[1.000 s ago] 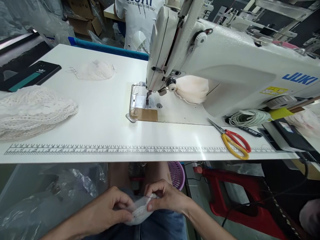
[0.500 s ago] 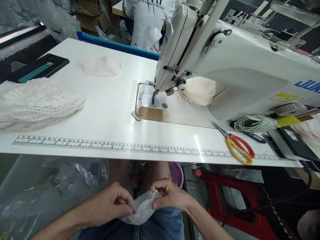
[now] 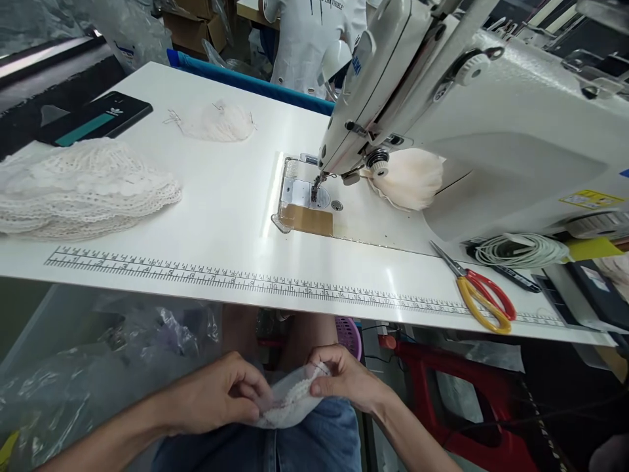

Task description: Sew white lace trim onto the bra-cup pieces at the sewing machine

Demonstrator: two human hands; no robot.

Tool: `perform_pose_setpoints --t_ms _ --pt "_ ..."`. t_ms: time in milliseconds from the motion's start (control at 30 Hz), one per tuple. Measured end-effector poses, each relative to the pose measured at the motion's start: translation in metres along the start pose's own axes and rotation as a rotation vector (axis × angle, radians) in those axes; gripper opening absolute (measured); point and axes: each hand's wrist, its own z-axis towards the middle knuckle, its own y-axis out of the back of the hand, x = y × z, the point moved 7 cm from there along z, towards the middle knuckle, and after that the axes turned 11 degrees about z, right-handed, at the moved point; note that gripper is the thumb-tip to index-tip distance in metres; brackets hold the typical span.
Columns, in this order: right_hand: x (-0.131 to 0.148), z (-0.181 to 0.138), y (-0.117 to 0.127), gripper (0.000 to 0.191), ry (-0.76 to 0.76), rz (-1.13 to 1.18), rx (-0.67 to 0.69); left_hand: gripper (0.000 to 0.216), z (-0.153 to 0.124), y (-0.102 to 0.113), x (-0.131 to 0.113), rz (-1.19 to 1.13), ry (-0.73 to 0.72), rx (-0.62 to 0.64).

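Over my lap, below the table edge, I hold a small piece of sheer white fabric with lace trim. My left hand pinches its left end, with some fingers behind the translucent cloth. At the upper right end, my right hand grips it between thumb and fingers. Beyond the table edge stands a white sewing machine, its presser foot over the needle plate. A cream fabric piece lies behind the needle area, under the machine arm.
A stack of white lace pieces lies at the table's left, near a black phone-like box and a thin fabric piece. Scissors and coiled cord lie right. A red stool stands below; a person sits beyond.
The view has shifted, so the table and machine appear further right. Both hands still hold the lace-trimmed fabric, which looks slightly more stretched out between them.
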Motion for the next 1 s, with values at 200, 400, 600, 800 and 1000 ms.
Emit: perform_pose_setpoints --t_ms 200,400,600,800,1000 --pt "-0.003 0.000 0.004 0.034 -0.015 0.024 -0.017 0.026 0.001 -0.002 -0.004 -0.045 -0.035 0.044" --pt "-0.007 0.001 0.007 0.040 -0.022 0.039 -0.037 0.030 -0.002 -0.001 -0.010 -0.051 -0.069 0.074" --pt "-0.007 0.002 0.008 0.045 -0.016 0.039 -0.054 0.026 0.008 -0.002 0.000 -0.040 -0.057 -0.057" --pt "-0.003 -0.001 0.012 0.048 -0.006 0.034 -0.071 0.018 0.015 -0.011 -0.006 -0.142 -0.101 0.037" --pt "0.004 -0.003 0.001 0.043 0.004 0.017 -0.058 0.010 0.010 -0.007 -0.015 -0.107 -0.139 0.092"
